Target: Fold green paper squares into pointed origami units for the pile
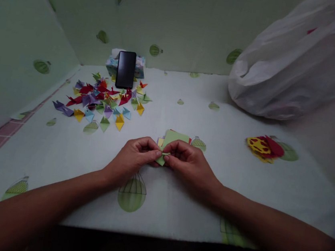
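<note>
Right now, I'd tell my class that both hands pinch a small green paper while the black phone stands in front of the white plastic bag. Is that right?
Not quite: the head view shows the black phone in front of the tissue box, not the white plastic bag. The left hand and right hand do pinch a small green paper.

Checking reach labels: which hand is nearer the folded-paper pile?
Left. The left hand is on the person's side of the folded-paper pile, to its right, pinching green paper; the right hand, on the same paper, sits farther right.
</note>
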A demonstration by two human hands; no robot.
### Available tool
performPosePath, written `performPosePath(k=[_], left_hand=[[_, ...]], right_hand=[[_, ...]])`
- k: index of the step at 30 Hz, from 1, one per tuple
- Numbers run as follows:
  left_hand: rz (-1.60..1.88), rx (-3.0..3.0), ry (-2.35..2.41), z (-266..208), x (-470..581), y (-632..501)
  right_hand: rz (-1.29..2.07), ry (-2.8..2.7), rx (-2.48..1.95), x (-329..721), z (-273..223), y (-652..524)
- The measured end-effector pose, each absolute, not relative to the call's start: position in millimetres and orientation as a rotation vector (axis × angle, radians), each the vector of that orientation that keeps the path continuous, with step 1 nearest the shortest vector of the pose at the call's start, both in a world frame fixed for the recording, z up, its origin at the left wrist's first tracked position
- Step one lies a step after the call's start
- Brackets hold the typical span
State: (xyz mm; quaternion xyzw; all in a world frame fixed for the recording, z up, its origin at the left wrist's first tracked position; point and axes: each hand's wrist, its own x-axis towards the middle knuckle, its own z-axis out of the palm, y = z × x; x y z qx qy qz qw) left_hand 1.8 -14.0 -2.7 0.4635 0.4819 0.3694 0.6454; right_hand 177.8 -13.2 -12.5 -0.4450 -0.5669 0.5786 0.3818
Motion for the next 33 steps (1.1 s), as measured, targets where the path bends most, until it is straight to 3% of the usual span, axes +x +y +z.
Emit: performPosePath(k=[33], left_hand=[[0.816, 1.049, 1.066, -4.4, -1.0, -12.0]], right_hand=[[1.459, -1.475, -1.184, 182.1, -7.4, -10.9]])
